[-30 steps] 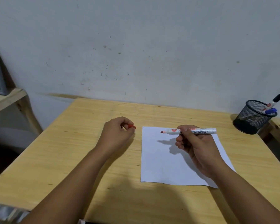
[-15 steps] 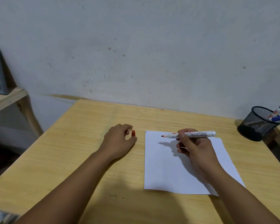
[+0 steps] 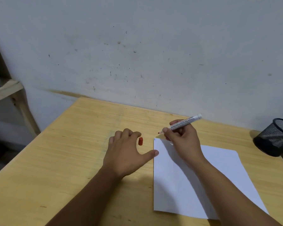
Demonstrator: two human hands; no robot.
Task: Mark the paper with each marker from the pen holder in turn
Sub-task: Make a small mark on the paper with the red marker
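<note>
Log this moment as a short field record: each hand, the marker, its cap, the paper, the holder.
right hand: grips the marker in a writing hold
marker: uncapped, red tip just past the paper's far left corner
left hand: open, flat on the table, thumb at the paper's left edge
cap: red, lying loose on the table beside the left hand's fingers
paper: white, a small blue mark at its far left corner
pen holder: black mesh, far right

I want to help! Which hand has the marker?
The right hand grips the uncapped marker. The left hand lies open on the table, empty.
</note>
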